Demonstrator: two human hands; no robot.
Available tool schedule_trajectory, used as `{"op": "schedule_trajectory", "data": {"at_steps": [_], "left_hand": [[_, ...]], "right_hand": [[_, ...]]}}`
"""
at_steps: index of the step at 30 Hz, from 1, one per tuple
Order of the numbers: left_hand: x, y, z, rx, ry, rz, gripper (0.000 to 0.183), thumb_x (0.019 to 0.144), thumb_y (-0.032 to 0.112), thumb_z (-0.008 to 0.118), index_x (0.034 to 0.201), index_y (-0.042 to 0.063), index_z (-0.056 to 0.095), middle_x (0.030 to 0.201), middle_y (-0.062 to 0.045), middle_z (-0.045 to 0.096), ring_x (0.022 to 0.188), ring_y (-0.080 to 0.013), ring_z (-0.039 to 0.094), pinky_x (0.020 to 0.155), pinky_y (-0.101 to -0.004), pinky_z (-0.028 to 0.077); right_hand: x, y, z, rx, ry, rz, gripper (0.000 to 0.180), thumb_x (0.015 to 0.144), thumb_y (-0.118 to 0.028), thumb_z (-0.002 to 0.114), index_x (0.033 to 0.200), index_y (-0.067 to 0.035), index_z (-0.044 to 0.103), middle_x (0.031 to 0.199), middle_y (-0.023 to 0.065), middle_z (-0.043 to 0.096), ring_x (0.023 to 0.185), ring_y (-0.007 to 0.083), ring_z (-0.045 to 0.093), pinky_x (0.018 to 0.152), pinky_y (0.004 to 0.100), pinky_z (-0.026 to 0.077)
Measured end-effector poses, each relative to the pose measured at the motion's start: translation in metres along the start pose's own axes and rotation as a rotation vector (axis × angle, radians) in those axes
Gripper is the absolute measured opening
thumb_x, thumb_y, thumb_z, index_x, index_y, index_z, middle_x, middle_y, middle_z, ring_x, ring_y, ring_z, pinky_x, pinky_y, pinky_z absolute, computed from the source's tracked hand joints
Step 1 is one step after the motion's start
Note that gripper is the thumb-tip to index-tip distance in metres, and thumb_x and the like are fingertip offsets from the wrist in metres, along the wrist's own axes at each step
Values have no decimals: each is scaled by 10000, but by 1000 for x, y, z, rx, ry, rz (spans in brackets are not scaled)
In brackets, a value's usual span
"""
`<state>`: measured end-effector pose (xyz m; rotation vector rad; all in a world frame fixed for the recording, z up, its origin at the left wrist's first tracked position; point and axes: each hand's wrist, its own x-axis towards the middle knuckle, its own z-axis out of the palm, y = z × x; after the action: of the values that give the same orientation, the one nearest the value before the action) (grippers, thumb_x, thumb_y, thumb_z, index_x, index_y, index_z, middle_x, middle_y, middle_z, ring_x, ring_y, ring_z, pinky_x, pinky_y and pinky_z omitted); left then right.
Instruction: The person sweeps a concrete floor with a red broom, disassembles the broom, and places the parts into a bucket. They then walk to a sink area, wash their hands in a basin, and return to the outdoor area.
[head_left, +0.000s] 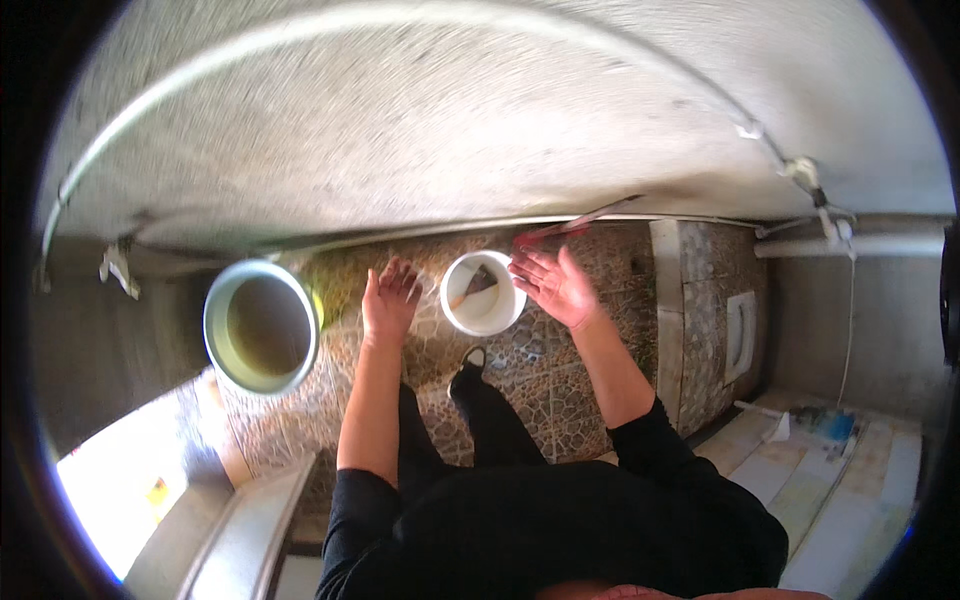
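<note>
My left hand (391, 300) is held out over the floor with its fingers spread and nothing in it. Palm turned up and inward, my right hand (556, 289) is also bare. Between the two stands a white plastic bucket (511, 307) on the stone-patterned tiles; the right fingertips overlap its rim in the view, and whether they touch it I cannot tell. Inside the bucket lies a dark, roughly triangular object (480, 279) with a pale orange part beside it, perhaps a brush. Left of my left hand is a large light-green tub (214, 322) holding murky water (270, 330).
A red-headed tool with a long handle (589, 219) leans by the wall. On the right, a raised step (669, 315) leads to a squat toilet (741, 337). Pipes and a tap (802, 174) run along the wall. An open door (247, 532) stands at lower left. The tiles look wet.
</note>
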<state>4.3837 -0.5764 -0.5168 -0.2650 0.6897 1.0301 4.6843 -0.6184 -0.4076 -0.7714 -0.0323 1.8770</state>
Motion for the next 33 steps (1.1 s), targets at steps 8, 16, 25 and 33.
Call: {"op": "schedule_trajectory", "data": {"at_steps": [8, 16, 25, 33], "left_hand": [[-25, -82, 142, 122, -248, -183, 618, 949, 508, 318, 1350, 44, 393, 1334, -133, 428, 1173, -275, 427, 1047, -435, 281], [-52, -114, 260, -116, -188, -199, 504, 973, 395, 322, 1220, -25, 454, 1201, -182, 490, 1071, -298, 461, 955, -431, 375], [-13, 39, 175, -691, 193, 228, 508, 956, 474, 267, 728, 92, 514, 642, -64, 558, 541, -188, 493, 545, -320, 470], [-52, 74, 70, -815, 396, 345, 399, 908, 483, 344, 897, 134, 537, 801, -35, 605, 660, -199, 565, 584, -350, 492]], "right_hand": [[-96, -102, 31, 29, 316, -270, 472, 943, -374, 464, 1126, 61, 441, 1114, 214, 514, 1037, 321, 520, 966, 482, 419], [-137, -128, 46, -168, 265, -395, 529, 969, -459, 342, 1216, -14, 485, 1156, 131, 559, 1076, 288, 527, 930, 435, 427], [-99, -52, 129, -783, 338, -678, 433, 933, -321, 509, 1263, -45, 461, 1204, 78, 521, 1074, 197, 529, 873, 344, 438], [-63, 89, 292, -1290, -356, -1181, 435, 891, -145, 556, 1248, 36, 385, 1152, 180, 441, 984, 236, 491, 860, 369, 433]]}}
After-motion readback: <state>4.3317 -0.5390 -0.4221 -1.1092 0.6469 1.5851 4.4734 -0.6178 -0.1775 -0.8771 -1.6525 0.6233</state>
